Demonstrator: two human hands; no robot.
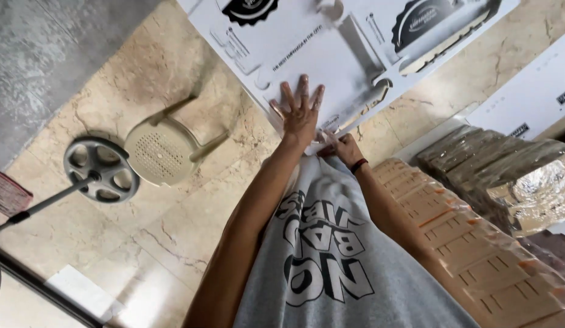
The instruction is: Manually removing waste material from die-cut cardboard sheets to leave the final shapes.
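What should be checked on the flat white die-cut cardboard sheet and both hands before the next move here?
1. Left hand flat on the flat white die-cut cardboard sheet, fingers spread: ok.
2. Right hand on the sheet's near edge: ok, though whether it grips or only touches, cannot tell.
3. Sheet lying flat and unfolded: ok.
4. What supports the sheet underneath: cannot tell.
5. Beige round plastic stool and grey round fan base standing apart from the sheet on the marble floor: ok.
6. Wrapped stacks of brown cardboard clear of the right arm: not ok, close beside it.
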